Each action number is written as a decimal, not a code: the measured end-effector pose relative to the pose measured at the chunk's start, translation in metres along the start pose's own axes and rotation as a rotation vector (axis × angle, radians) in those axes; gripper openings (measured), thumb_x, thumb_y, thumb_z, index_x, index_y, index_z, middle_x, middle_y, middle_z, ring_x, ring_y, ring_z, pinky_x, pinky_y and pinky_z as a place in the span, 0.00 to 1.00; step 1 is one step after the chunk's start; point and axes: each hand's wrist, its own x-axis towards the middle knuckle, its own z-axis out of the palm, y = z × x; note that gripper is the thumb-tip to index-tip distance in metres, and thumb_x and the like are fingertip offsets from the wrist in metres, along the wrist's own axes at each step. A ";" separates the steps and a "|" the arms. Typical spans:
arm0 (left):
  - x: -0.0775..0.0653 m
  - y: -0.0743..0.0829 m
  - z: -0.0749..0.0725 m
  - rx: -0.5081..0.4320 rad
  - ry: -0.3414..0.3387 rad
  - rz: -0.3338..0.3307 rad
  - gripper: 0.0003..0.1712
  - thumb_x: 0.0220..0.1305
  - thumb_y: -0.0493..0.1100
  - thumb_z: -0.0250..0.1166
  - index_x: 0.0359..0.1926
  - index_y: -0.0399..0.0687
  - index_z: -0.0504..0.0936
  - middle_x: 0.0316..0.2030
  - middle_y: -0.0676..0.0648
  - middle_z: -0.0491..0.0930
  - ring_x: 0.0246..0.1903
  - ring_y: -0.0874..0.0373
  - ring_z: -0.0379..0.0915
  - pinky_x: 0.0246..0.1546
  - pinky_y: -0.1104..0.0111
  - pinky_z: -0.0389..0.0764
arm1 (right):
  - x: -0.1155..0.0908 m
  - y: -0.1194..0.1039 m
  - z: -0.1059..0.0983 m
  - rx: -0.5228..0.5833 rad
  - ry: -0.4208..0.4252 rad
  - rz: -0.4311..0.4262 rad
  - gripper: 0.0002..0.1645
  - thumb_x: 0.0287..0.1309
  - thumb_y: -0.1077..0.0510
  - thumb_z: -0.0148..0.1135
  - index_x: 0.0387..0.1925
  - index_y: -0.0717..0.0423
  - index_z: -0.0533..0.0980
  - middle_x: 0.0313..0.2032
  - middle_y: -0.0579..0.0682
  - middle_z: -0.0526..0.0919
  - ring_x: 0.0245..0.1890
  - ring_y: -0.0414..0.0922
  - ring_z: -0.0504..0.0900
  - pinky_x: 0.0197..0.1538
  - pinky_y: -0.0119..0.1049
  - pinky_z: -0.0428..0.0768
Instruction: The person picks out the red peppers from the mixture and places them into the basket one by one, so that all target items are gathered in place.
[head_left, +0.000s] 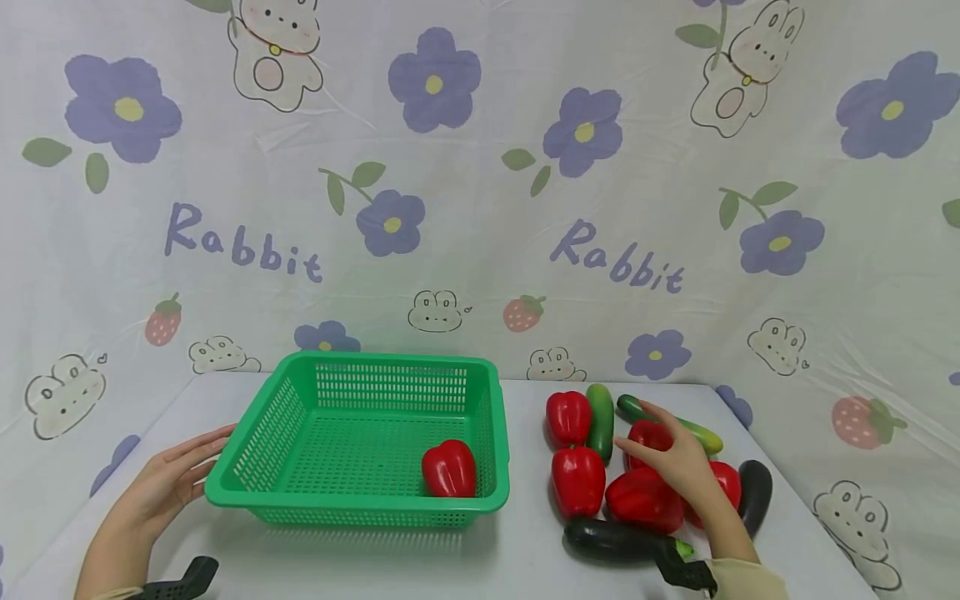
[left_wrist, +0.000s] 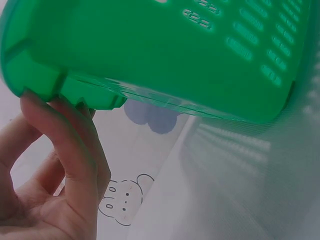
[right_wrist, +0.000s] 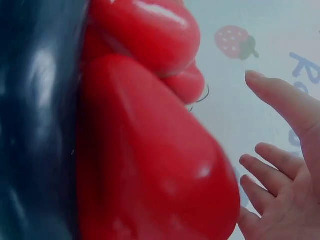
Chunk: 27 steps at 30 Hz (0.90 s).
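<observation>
My left hand (head_left: pixel 168 483) is beside a green plastic basket (head_left: pixel 352 502), its fingertips at the left rim. Up close in the left wrist view, loosely bent fingers (left_wrist: pixel 75 135) touch the rim from below. One red bell pepper (head_left: pixel 450 469) lies inside the basket, near its right wall. Over on the right, my right hand (head_left: pixel 686 462) hovers above a group of red bell peppers, thumb and fingers spread around the pepper (head_left: pixel 649 435) below it. Nothing is in its grasp. A large pepper (right_wrist: pixel 165 165) fills the middle of the right wrist view, left of the hand.
More red peppers (head_left: pixel 578 482) lie close together at right. Beside them are a cucumber (head_left: pixel 600 421), another green-yellow cucumber (head_left: pixel 701 435) partly behind the hand, and two dark eggplants, one in front (head_left: pixel 607 539) and one at right (head_left: pixel 753 496). A printed curtain (head_left: pixel 480 208) hangs behind the white table (head_left: pixel 525 550).
</observation>
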 end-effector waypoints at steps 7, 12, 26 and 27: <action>0.000 -0.002 -0.001 -0.038 -0.016 0.022 0.17 0.75 0.43 0.52 0.51 0.69 0.84 0.46 0.71 0.82 0.46 0.73 0.79 0.42 0.70 0.82 | 0.002 0.015 -0.001 0.001 0.009 0.022 0.56 0.56 0.38 0.66 0.76 0.48 0.48 0.70 0.68 0.57 0.68 0.68 0.57 0.56 0.62 0.77; 0.001 -0.003 -0.002 -0.080 -0.046 0.042 0.19 0.76 0.40 0.51 0.49 0.68 0.84 0.46 0.69 0.83 0.46 0.70 0.80 0.41 0.69 0.82 | 0.003 0.018 -0.003 -0.017 0.001 0.045 0.56 0.56 0.37 0.66 0.76 0.49 0.48 0.71 0.69 0.55 0.68 0.70 0.56 0.58 0.65 0.73; -0.001 -0.002 0.000 -0.079 -0.029 0.013 0.17 0.74 0.42 0.53 0.50 0.68 0.85 0.46 0.69 0.83 0.45 0.70 0.80 0.42 0.69 0.82 | 0.007 0.020 -0.006 -0.050 -0.004 0.063 0.56 0.58 0.40 0.66 0.76 0.57 0.47 0.69 0.71 0.57 0.66 0.70 0.60 0.58 0.64 0.74; -0.001 -0.002 0.000 -0.079 -0.031 0.014 0.17 0.75 0.42 0.53 0.50 0.68 0.85 0.46 0.69 0.83 0.45 0.70 0.80 0.42 0.69 0.82 | 0.007 0.020 -0.007 -0.048 -0.006 0.061 0.56 0.58 0.40 0.66 0.76 0.58 0.47 0.69 0.72 0.58 0.66 0.69 0.60 0.58 0.63 0.74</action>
